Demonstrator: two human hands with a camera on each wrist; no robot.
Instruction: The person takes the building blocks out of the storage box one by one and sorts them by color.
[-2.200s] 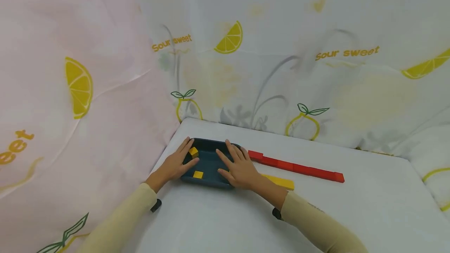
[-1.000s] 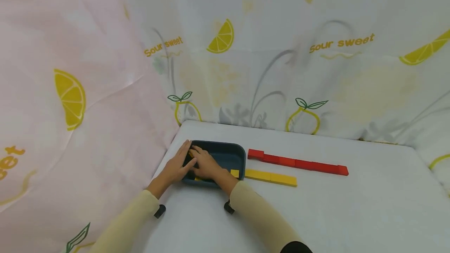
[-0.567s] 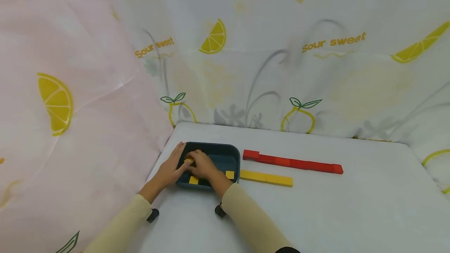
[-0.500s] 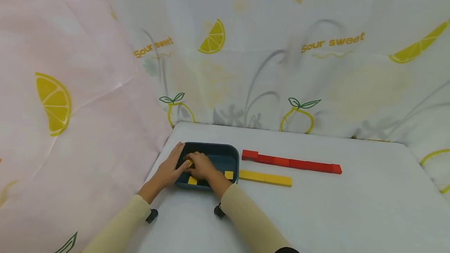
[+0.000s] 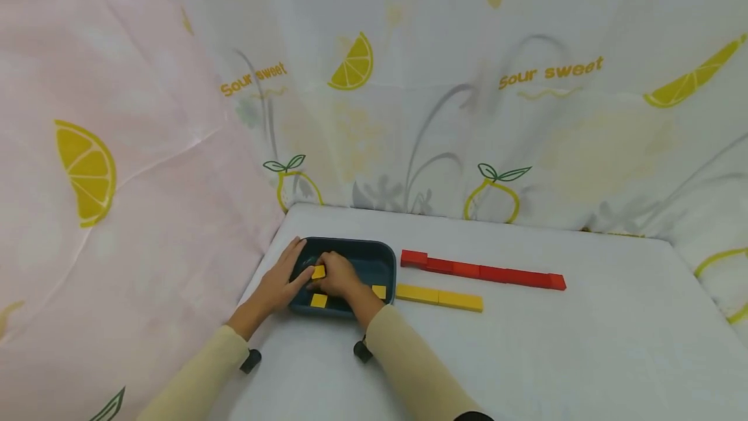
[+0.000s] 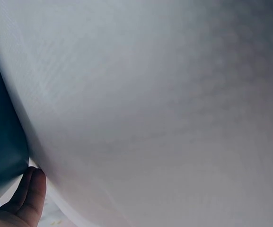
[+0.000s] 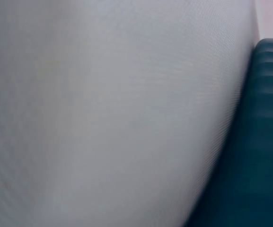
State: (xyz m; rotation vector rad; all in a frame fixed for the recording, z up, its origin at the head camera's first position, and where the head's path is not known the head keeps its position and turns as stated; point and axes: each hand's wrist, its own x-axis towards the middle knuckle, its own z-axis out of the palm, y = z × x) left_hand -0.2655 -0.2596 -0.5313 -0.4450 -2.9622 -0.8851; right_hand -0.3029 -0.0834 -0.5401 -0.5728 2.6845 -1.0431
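A dark blue tray (image 5: pixel 369 247) with rounded corners sits on the white table. My left hand (image 5: pixel 276 286) lies along its left rim with straight fingers, the thumb reaching inside. In the left wrist view, fingertips of the left hand (image 6: pixel 28 198) meet the outer wall of the tray (image 6: pixel 1 118). My right hand (image 5: pixel 340 276) is inside the tray with curled fingers, pinching a yellow block (image 5: pixel 318 272) close beside the left thumb. Another yellow block (image 5: pixel 318 301) lies at the tray's front left, and a third yellow block (image 5: pixel 379 292) at its front right.
Right of the tray, a row of red blocks (image 5: pixel 493 273) stretches across the table, its left end piece set higher. Nearer me lies a shorter row of yellow blocks (image 5: pixel 439 297), starting right at the tray's rim. Patterned cloth walls (image 5: pixel 409 115) enclose the back and left.
My right hand has moved left, from the tray's right side to its left, and taken hold of the yellow block that leaned at the back left. My left hand has stayed on the left rim.
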